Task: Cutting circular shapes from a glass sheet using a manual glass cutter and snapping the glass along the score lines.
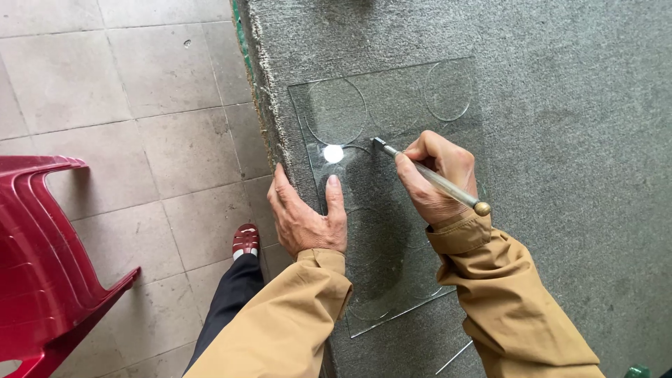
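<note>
A clear glass sheet [392, 98] lies flat on a grey carpeted table [560, 105], with round outlines scored in it. My left hand [304, 213] presses on the sheet's left edge, thumb stretched onto the glass and fingers over the table edge. My right hand [437, 178] holds a slim metal glass cutter [430, 176] like a pen; its tip touches the glass just right of a bright light reflection [334, 154]. Both arms wear tan sleeves.
A red plastic chair [42, 259] stands on the tiled floor [140, 105] at the left. My foot in a red sandal [245, 240] is beside the table edge. Another glass strip's edge [455, 355] shows near the bottom.
</note>
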